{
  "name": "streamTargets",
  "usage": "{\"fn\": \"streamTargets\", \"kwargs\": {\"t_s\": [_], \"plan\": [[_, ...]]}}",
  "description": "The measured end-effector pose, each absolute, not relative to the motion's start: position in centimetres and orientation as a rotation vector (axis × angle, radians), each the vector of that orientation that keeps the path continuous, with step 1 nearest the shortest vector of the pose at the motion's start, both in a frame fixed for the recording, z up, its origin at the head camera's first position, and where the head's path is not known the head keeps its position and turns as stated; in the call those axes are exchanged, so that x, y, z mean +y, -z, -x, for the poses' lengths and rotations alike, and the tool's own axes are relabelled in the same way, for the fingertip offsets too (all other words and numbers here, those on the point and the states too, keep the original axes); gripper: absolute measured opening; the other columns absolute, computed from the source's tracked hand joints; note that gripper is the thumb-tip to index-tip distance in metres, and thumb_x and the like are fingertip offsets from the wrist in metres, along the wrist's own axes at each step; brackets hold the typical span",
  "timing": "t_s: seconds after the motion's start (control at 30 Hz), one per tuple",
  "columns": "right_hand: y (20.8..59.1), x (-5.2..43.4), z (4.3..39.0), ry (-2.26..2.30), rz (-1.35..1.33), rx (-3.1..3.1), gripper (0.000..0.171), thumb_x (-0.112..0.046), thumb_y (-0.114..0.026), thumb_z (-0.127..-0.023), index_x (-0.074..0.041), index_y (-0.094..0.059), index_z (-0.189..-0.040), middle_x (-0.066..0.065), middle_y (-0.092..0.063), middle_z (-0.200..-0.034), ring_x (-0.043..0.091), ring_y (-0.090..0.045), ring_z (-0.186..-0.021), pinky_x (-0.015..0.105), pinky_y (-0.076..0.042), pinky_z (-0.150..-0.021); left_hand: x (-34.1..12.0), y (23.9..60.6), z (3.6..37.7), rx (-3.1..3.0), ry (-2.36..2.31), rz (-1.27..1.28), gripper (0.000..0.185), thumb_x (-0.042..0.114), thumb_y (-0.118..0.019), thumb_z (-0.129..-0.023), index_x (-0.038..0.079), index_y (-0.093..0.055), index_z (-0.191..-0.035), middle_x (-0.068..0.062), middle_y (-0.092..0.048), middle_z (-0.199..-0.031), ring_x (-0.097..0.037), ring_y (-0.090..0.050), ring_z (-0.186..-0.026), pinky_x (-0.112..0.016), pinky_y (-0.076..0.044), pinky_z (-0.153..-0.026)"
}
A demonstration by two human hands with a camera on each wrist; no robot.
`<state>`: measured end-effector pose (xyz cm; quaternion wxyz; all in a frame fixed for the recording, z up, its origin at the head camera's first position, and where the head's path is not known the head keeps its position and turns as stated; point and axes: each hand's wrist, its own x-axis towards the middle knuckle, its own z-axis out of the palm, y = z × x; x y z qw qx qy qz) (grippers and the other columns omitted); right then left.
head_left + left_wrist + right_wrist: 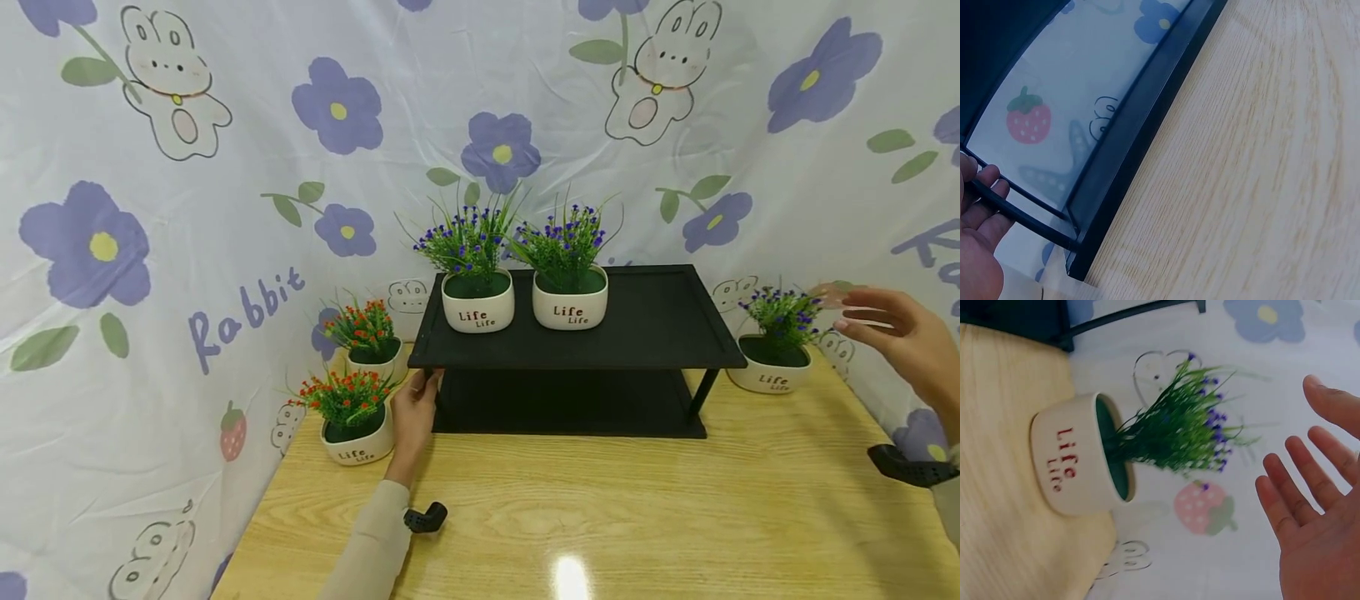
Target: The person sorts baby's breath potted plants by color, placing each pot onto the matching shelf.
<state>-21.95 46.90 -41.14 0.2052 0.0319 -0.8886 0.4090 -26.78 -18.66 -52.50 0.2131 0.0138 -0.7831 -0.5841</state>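
A black two-tier shelf stands on the wooden table, with two white pots of purple flowers on its top board. My left hand is at its left end. In the left wrist view the fingers curl round a thin black post of the shelf. Off the shelf's right end, another white pot of purple flowers sits on the table. My right hand is raised beside its blooms, fingers spread and holding nothing, as the right wrist view also shows.
Two white pots with orange flowers stand left of the shelf, the nearer one close beside my left hand. A patterned cloth with rabbits and flowers hangs behind the table. The shelf's lower board lies low over the tabletop.
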Motion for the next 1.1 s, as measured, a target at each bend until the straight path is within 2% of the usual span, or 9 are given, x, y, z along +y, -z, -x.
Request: {"fn": "streamTargets", "kwargs": {"t_s": [0.07,0.13,0.27,0.33,0.5,0.67,0.87,0.97,1.1], "plan": [[41.9,47.3,22.0,-1.161,-0.038,-2.489,0.064,-0.023,-0.060,-0.111,-0.020,-0.033,-0.168,-0.030,-0.044,-0.146,-0.018,-0.039,-0.118,0.015,-0.032,-0.116,-18.6,52.5,26.8,-2.173,1.619,-0.037,0.025,0.018,-0.062,-0.109,0.007,-0.077,-0.127,-0.014,-0.076,-0.131,-0.028,-0.072,-0.123,-0.052,-0.057,-0.104],[42.6,47.7,22.0,-1.200,-0.003,-2.506,0.068,-0.025,-0.059,-0.111,-0.021,-0.025,-0.171,-0.015,-0.041,-0.162,-0.009,-0.042,-0.136,0.031,-0.029,-0.127,-18.6,52.5,26.9,-2.174,1.616,-0.038,0.025,0.017,-0.062,-0.109,0.006,-0.077,-0.127,-0.013,-0.076,-0.131,-0.028,-0.071,-0.124,-0.051,-0.057,-0.105],[43.9,48.2,22.1,-1.259,0.035,-2.534,0.074,-0.024,-0.058,-0.111,-0.023,-0.016,-0.172,0.011,-0.020,-0.178,0.020,-0.028,-0.162,0.044,-0.024,-0.131,-18.5,52.5,27.0,-2.173,1.627,-0.042,0.026,0.016,-0.062,-0.109,0.006,-0.077,-0.128,-0.014,-0.076,-0.131,-0.028,-0.071,-0.124,-0.051,-0.057,-0.105],[44.5,48.4,22.1,-1.281,0.045,-2.544,0.077,-0.024,-0.058,-0.111,-0.022,-0.011,-0.173,0.017,-0.013,-0.179,0.031,-0.021,-0.165,0.047,-0.021,-0.132,-18.5,52.5,27.0,-2.174,1.645,-0.034,0.026,0.015,-0.061,-0.110,0.006,-0.076,-0.129,-0.014,-0.075,-0.132,-0.029,-0.071,-0.125,-0.051,-0.057,-0.106],[45.9,48.4,22.2,-1.350,0.080,-2.558,0.085,-0.026,-0.058,-0.111,-0.016,0.000,-0.173,0.022,0.001,-0.179,0.045,-0.006,-0.165,0.068,-0.012,-0.130,-18.6,52.6,27.0,-2.169,1.673,-0.019,0.027,0.015,-0.060,-0.110,0.005,-0.075,-0.131,-0.017,-0.074,-0.133,-0.031,-0.070,-0.127,-0.054,-0.055,-0.107],[47.3,48.4,22.5,-1.438,0.084,-2.570,0.092,-0.028,-0.060,-0.110,-0.017,0.008,-0.172,0.019,0.009,-0.179,0.044,0.005,-0.165,0.073,-0.005,-0.126,-18.6,52.6,27.0,-2.173,1.643,-0.036,0.025,0.014,-0.062,-0.109,0.005,-0.077,-0.128,-0.017,-0.075,-0.131,-0.030,-0.072,-0.123,-0.049,-0.058,-0.103],[48.9,48.5,23.2,-1.572,0.109,-2.601,0.101,-0.031,-0.061,-0.110,-0.009,0.018,-0.169,0.019,0.020,-0.177,0.045,0.015,-0.163,0.073,0.000,-0.126,-18.7,52.7,27.0,-2.163,1.633,-0.047,0.023,0.014,-0.063,-0.109,0.006,-0.078,-0.124,-0.015,-0.077,-0.128,-0.026,-0.072,-0.114,-0.021,-0.056,-0.089],[49.5,48.7,23.5,-1.646,0.153,-2.620,0.105,-0.035,-0.060,-0.110,-0.004,0.023,-0.166,0.021,0.026,-0.174,0.048,0.018,-0.160,0.077,0.000,-0.123,-18.7,52.6,27.0,-2.160,1.631,-0.045,0.023,0.014,-0.063,-0.109,0.006,-0.078,-0.124,-0.016,-0.077,-0.128,-0.027,-0.073,-0.112,-0.015,-0.053,-0.084],[50.5,48.6,23.5,-1.721,0.195,-2.627,0.108,-0.038,-0.059,-0.110,-0.002,0.028,-0.163,0.023,0.030,-0.172,0.051,0.021,-0.158,0.077,0.002,-0.122,-18.8,52.6,27.0,-2.167,1.641,-0.044,0.024,0.015,-0.063,-0.109,0.007,-0.078,-0.127,-0.015,-0.076,-0.130,-0.029,-0.073,-0.120,-0.036,-0.060,-0.098]]}}
